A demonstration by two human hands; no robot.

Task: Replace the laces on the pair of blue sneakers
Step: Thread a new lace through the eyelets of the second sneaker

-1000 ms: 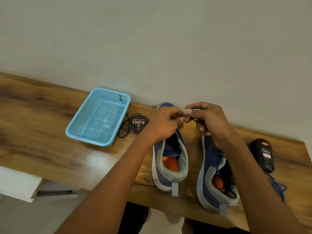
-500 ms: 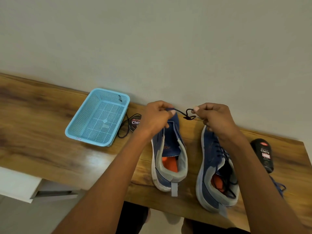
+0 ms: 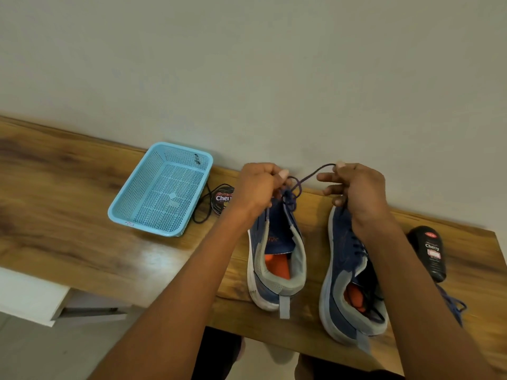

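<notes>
1. On the wooden tabletop [image 3: 82, 215], against a pale wall, two blue sneakers with grey collars and orange insoles stand side by side, heels toward the person: the left sneaker [image 3: 277, 256] and the right sneaker [image 3: 348, 275].
2. Over the toe end of the left sneaker, the left hand [image 3: 258, 187] has its fingers curled, pinching one end of a dark blue lace [image 3: 304, 180].
3. The right hand [image 3: 356, 190] pinches the lace's other end between thumb and forefinger, its remaining fingers loosely curled above the right sneaker's toe.
4. The lace runs between the hands, with a loop tangled near the left sneaker's front eyelets.
5. A light blue perforated plastic basket [image 3: 162, 187] sits left of the shoes; a round polish tin marked Cherry [image 3: 221, 200] lies just beside it, ringed by a thin black lace [image 3: 201, 212].
6. A black polish bottle [image 3: 429, 250] lies right of the right sneaker, with a loose blue lace [image 3: 452, 305] near it.
</notes>
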